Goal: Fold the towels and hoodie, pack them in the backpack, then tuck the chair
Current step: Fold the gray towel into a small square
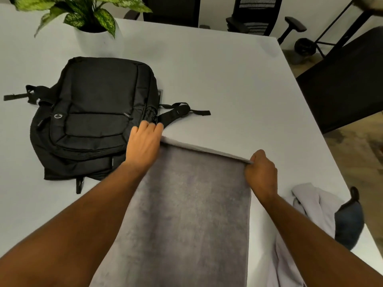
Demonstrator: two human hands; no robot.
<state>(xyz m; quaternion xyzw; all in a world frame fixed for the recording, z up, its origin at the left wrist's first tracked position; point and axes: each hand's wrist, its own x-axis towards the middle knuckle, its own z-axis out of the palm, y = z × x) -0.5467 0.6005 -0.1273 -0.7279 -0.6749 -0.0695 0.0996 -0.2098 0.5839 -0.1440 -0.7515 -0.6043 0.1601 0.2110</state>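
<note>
Early going: left hand [143,146] and right hand [261,172] are pinching the grey towel's [186,214] far corners; the backpack [93,117] is lying closed, the hoodie [310,206] crumpled.

Dim, even indoor light, soft faint shadows, wide-angle bending at edges, slightly soft detail, perhaps motion blur top right.

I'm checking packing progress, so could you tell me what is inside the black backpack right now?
That cannot be seen: the backpack lies flat on the table with no opening showing. The grey towel remains outside, held by both hands.
</note>
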